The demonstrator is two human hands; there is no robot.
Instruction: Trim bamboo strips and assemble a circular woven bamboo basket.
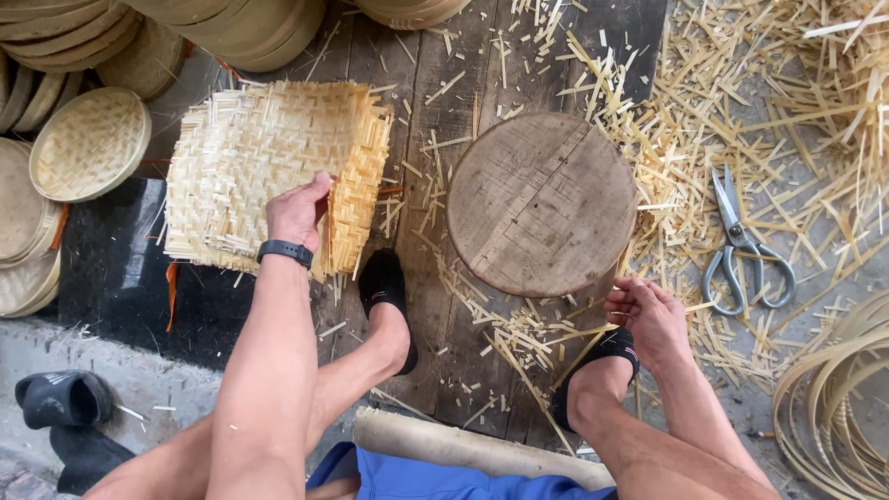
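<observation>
Bamboo strips make up the woven mat point(259, 167), pale yellow with frayed edges. It lies flat on the left, about square, with its right edge curled up. The left hand point(296, 213) grips that edge. The right hand point(648, 315), fingers curled, touches loose strips point(546, 333) near the round wooden block point(542, 204).

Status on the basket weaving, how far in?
Done: finished round baskets stacked at left. In hand: the left hand grips a flat woven mat, still square with loose ends; the right hand hangs by the wooden block. Left: mat unrimmed; scissors and hoops untouched.
</observation>
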